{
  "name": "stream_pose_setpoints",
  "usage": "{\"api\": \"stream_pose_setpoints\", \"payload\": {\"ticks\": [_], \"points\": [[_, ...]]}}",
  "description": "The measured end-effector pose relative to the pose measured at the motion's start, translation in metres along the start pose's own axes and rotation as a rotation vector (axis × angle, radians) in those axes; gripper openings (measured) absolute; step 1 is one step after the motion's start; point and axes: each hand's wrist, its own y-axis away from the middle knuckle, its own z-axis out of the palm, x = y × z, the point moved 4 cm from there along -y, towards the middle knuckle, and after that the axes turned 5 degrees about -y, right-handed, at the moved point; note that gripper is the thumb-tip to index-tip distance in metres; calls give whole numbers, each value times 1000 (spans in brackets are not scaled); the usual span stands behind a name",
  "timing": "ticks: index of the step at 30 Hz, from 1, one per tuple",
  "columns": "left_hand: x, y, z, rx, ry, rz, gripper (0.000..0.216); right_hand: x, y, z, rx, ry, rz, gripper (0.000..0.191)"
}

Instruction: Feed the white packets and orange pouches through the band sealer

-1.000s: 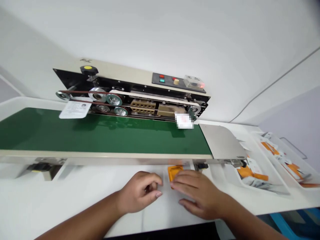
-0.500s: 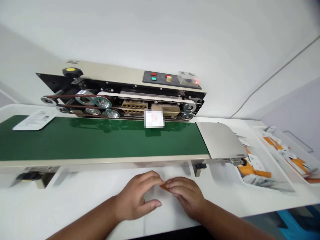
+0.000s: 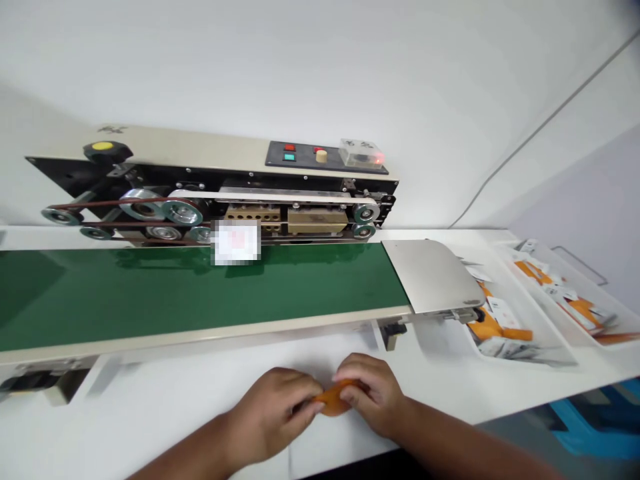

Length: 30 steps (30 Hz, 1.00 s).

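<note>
Both my hands meet over the white table, close to its near edge. My left hand (image 3: 273,413) and my right hand (image 3: 373,393) pinch a small orange item (image 3: 333,399) between their fingertips; most of it is hidden by the fingers. Behind them runs the green conveyor belt (image 3: 200,293) of a band sealing machine (image 3: 210,193). A white pouch (image 3: 236,241), blurred out, rides along the belt under the sealing rollers.
A metal infeed plate (image 3: 433,273) ends the belt on the right. Two white trays (image 3: 505,327) with several orange-and-white pouches (image 3: 575,303) sit at the right. A control panel (image 3: 325,155) with red and green buttons tops the machine. A blue object (image 3: 595,427) lies below the table's right end.
The pouch on the belt has travelled left along the rollers. An earlier white pouch left the belt's left end. My hands have drawn closer together and nearer to me, closing on the orange item.
</note>
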Motion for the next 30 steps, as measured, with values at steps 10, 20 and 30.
{"api": "stream_pose_setpoints", "payload": {"ticks": [10,20,30], "points": [[-12,3,-5,124,164,-208,12,11,-1,-5,61,60,167,26],[-18,5,6,-30,295,-289,21,23,0,1,-70,-91,365,26],[-18,5,8,-60,411,-348,23,27,2,-1,-73,-98,372,28]]}}
